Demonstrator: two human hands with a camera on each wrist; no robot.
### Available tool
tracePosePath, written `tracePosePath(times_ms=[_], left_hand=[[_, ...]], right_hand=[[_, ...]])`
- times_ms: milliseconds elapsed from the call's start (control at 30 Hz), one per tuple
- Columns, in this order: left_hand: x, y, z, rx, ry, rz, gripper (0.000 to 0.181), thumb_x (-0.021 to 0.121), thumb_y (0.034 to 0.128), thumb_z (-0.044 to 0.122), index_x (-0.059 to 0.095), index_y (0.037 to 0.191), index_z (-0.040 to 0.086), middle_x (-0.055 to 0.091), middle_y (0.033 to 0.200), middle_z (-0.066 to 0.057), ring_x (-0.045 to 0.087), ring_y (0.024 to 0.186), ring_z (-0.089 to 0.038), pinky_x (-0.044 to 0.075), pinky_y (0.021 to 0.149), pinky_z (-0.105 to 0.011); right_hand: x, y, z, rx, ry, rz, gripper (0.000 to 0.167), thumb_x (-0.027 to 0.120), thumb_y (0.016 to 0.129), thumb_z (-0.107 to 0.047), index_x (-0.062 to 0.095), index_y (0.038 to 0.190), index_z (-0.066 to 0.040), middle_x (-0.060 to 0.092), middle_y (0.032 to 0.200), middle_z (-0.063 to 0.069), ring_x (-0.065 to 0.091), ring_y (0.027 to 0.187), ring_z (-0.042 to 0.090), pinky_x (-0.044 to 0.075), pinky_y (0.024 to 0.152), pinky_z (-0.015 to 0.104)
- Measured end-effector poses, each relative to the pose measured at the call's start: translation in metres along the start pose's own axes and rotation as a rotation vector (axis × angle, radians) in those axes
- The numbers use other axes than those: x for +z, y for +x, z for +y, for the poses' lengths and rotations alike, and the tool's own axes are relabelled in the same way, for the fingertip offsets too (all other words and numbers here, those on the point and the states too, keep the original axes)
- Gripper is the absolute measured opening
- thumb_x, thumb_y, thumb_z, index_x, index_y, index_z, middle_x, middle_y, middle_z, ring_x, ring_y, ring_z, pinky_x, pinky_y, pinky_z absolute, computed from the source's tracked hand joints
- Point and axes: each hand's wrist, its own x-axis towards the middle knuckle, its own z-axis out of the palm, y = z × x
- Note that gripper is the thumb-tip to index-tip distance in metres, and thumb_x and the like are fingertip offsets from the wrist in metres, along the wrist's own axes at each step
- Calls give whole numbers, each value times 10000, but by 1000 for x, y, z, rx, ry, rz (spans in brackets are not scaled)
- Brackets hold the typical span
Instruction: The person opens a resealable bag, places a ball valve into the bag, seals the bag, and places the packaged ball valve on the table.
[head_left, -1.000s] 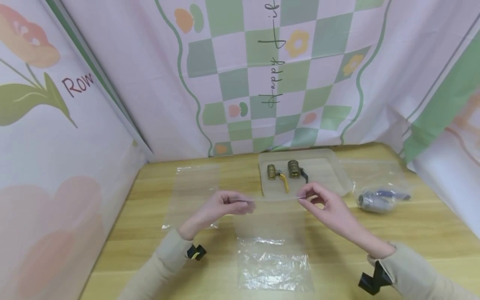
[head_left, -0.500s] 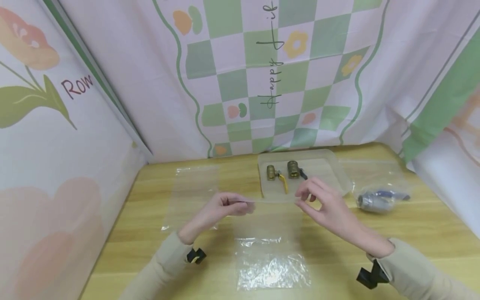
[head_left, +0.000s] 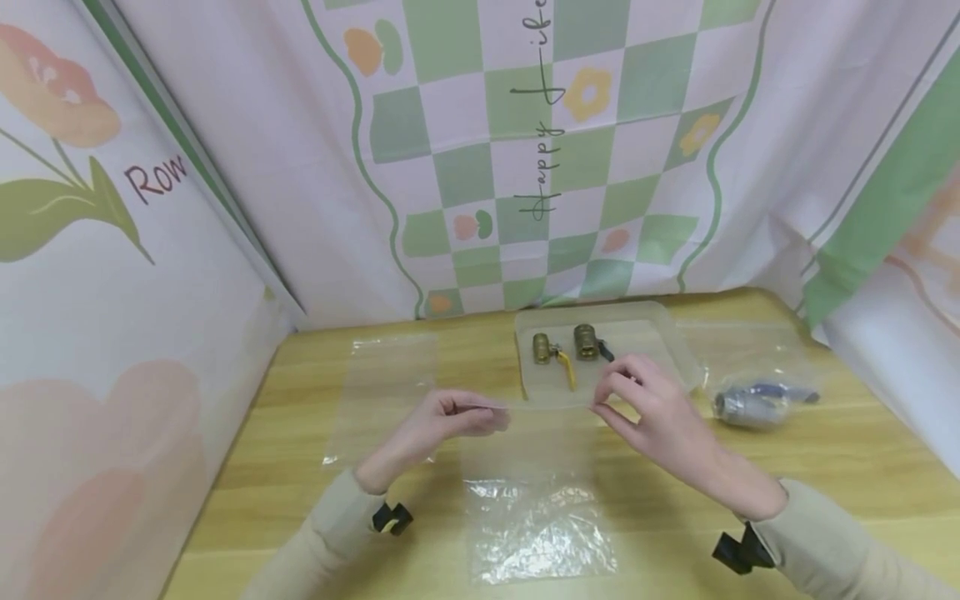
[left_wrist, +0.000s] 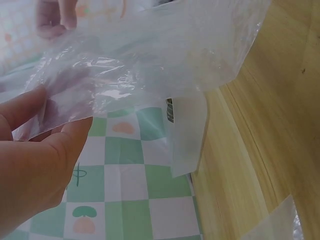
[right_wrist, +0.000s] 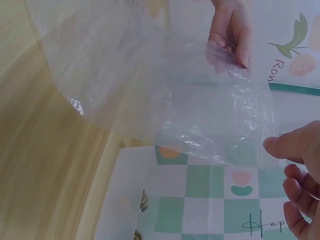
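A clear plastic bag (head_left: 540, 525) hangs between my two hands, its upper edge held level above the wooden table. My left hand (head_left: 442, 425) pinches the bag's upper left corner, thumb on one side and fingers on the other. At the opposite corner, my right hand (head_left: 660, 417) pinches the upper edge between thumb and index finger. In the left wrist view the bag (left_wrist: 150, 65) looks creased and see-through, with nothing visible in it. The right wrist view shows the bag's film (right_wrist: 165, 95) stretching across to my left hand (right_wrist: 232, 32).
Behind my hands, a translucent tray (head_left: 645, 350) holds a small brass ball valve (head_left: 542, 348) with a yellow lever and a larger one (head_left: 586, 342) with a dark lever. Another clear bag (head_left: 386, 383) lies flat at left. A bagged silver valve (head_left: 750, 407) lies at right.
My right hand has shifted slightly left, closer to my left hand, and its fingers have changed position along the bag's edge. My left hand keeps its grip almost unmoved.
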Motion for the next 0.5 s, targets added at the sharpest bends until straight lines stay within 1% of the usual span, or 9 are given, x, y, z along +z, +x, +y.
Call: tracePosePath(times_ms=[67,133,300,433,500], left_hand=[[0,0,0,3,3,-2,340,574,992,109,584,1283,-66,650,1273,-248,695,1129,-241,563,1017,-346],[1,0,1,-2,3,-5,337,574,992,112,589,1282,-58,654,1271,-240,697,1125,-227,562,1019,-341],[2,0,1,-18,-2,-11,331,581,991,133,606,1282,-23,673,1266,-197,703,1103,-161,561,1020,-329],[3,0,0,-19,-6,-7,360,593,987,142,587,1297,-40,673,1266,-196,703,1108,-170,559,1025,-343],[4,0,0,-37,8,6,381,621,973,165,589,1308,-13,682,1266,-170,702,1112,-173,553,1033,-335]], right_hand=[[0,1,0,-18,-20,9,244,798,650,-1,649,802,-120,625,884,15,572,849,175,476,814,217],[0,2,0,-37,-32,9,270,816,633,-5,648,801,-133,623,877,-6,572,841,168,475,804,221],[-1,4,-1,-34,-22,-24,329,855,615,-4,647,823,-152,617,882,-69,572,855,129,468,847,153],[-1,5,-1,-29,-6,-49,365,859,608,42,634,814,-159,609,857,-85,555,835,102,454,823,116],[-1,6,-2,-35,-2,-57,370,853,610,58,631,812,-159,608,848,-88,549,824,93,452,807,105]])
